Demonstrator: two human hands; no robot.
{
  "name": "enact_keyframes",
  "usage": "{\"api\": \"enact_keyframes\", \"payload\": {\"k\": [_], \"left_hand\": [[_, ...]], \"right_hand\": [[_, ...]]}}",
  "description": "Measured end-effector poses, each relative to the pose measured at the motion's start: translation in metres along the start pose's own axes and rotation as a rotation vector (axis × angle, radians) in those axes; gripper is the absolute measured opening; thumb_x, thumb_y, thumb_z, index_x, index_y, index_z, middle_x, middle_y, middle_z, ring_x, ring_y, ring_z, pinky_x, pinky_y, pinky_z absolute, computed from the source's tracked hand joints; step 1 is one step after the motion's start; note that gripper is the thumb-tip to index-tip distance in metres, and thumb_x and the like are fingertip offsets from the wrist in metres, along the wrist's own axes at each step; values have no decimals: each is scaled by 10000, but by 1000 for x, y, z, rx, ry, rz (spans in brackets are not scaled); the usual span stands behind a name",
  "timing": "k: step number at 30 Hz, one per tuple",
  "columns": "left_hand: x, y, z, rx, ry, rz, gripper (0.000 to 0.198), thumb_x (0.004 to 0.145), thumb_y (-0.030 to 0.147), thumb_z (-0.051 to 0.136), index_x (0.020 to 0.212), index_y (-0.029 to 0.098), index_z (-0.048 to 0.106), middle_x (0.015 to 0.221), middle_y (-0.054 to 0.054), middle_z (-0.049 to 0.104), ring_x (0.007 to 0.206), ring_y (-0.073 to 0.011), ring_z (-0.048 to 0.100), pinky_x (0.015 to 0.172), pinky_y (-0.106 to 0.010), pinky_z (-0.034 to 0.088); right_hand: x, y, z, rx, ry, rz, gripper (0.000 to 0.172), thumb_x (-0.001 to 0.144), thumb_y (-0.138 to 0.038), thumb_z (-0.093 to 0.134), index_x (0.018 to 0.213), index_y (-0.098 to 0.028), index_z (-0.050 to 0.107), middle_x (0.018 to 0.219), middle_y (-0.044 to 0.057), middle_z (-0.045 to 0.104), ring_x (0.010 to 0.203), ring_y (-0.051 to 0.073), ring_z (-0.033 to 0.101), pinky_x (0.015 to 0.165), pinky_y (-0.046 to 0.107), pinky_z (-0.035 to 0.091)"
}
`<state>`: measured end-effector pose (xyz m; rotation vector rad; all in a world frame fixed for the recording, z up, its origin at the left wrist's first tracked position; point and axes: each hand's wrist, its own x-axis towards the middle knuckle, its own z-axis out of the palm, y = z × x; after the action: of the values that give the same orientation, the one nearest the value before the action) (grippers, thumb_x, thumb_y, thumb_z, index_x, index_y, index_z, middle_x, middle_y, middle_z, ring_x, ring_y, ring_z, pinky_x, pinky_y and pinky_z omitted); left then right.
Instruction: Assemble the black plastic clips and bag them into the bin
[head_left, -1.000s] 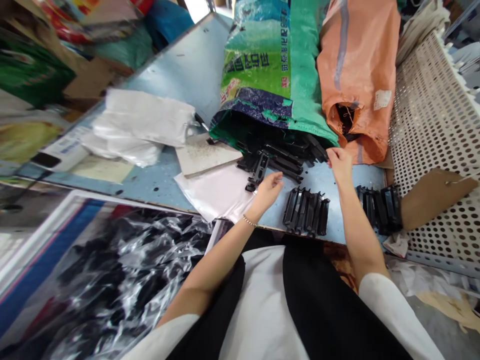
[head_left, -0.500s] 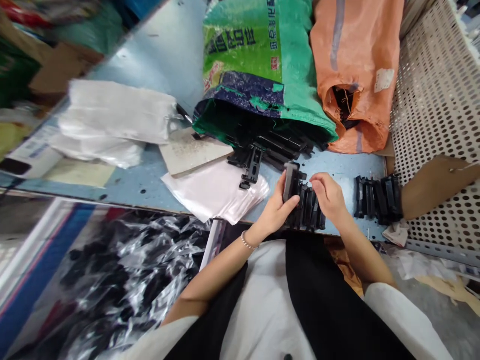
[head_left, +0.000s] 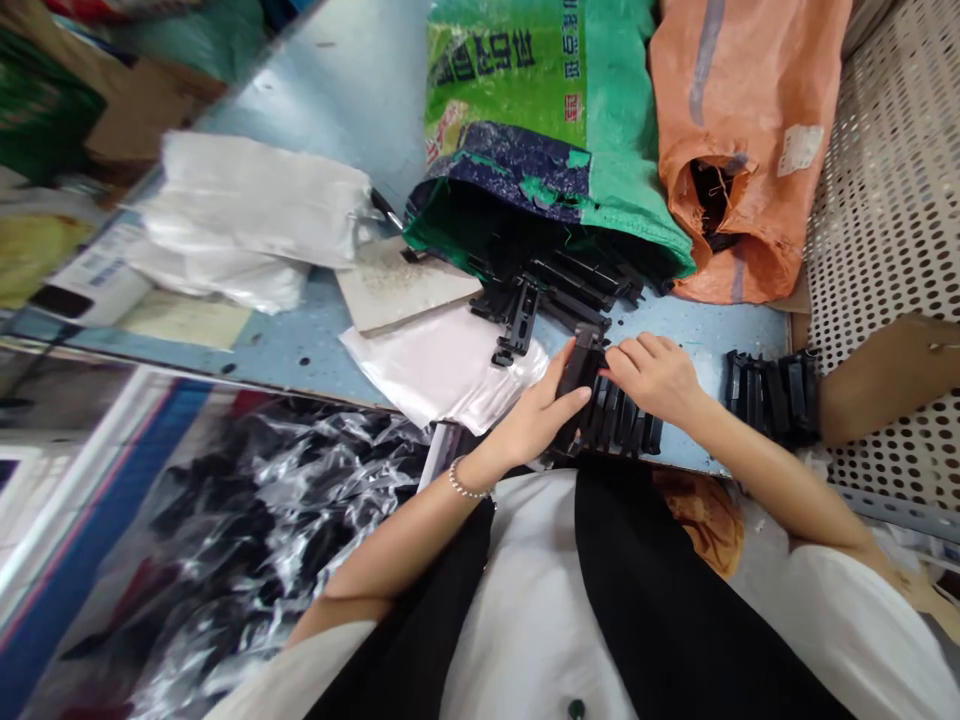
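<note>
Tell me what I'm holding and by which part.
Your left hand holds a black part by its long sides. Your right hand is at its far end; whether it grips cannot be told.

Two woven sacks (head_left: pixel 622 130); one held black plastic part (head_left: pixel 576 368); two rows and one loose heap of others (head_left: pixel 777 400), too overlapped to count; one beaded bracelet (head_left: pixel 459 486); one perforated panel (head_left: pixel 892 215).
</note>
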<state>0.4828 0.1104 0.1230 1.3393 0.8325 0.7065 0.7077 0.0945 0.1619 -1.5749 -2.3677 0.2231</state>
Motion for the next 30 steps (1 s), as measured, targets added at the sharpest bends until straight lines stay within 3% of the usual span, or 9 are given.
{"api": "enact_keyframes", "payload": {"k": [4,6,9,11,16,19,23,26,30], "left_hand": [[-1,9,0,-4,-144,-19,559,932,400,646,1460,245,554,1380,-65,653,1337,-332,577,1185,-491,444],[-6,10,4,62,-80,7,639,936,410,646,1528,244,472,1393,-82,642,1286,-333,614,1141,-481,486],[-14,8,9,188,54,50,806,928,437,667,1617,234,303,1478,-120,570,1251,-347,631,1101,-486,506],[-17,7,8,215,36,31,821,942,452,648,1634,247,255,1462,-122,579,1190,-332,663,1061,-476,532],[-16,9,-1,99,-20,-4,783,917,457,684,1600,271,348,1291,-84,675,1118,-320,681,999,-449,569],[-10,8,-2,-5,59,-18,731,908,452,690,1564,298,404,1333,-71,652,1122,-320,680,956,-451,595],[0,1,1,-78,226,30,601,937,456,631,1496,302,474,1437,-51,590,1379,-309,527,1133,-452,495],[2,-7,4,-69,289,41,616,948,463,612,1512,292,431,1480,-58,554,1462,-296,437,1206,-452,411],[-2,-21,6,-103,361,10,607,961,462,592,1503,256,416,1408,-83,600,1390,-286,511,1160,-434,448]], "right_hand": [[6,1,-10,204,-136,-33,427,985,-582,547,769,-228,647,695,51,581,760,223,548,646,333,423],[5,-5,-4,453,-109,117,485,955,-636,557,694,-231,616,620,-3,519,669,174,523,566,279,441],[2,-17,11,703,-66,301,600,1022,-672,306,685,-244,557,513,-73,390,477,130,406,427,251,388],[-1,-20,16,747,-97,332,629,1038,-673,203,725,-241,537,502,-77,388,433,127,373,425,254,363],[-2,-6,3,269,-68,134,524,1003,-685,397,957,-215,623,820,61,660,767,217,597,669,326,442],[-7,-8,-4,-29,-62,-39,492,1040,-599,382,980,-190,648,881,113,688,837,251,598,703,354,422],[-22,-35,13,-58,-93,-248,498,1052,-574,384,944,-182,672,816,94,685,782,231,598,678,348,404],[-32,-55,38,-10,-89,-189,460,1078,-496,379,963,-166,678,830,92,702,770,214,618,667,333,401],[-36,-59,60,-25,-103,-47,458,1102,-421,339,929,-161,673,781,74,697,729,194,614,631,320,371]]}}
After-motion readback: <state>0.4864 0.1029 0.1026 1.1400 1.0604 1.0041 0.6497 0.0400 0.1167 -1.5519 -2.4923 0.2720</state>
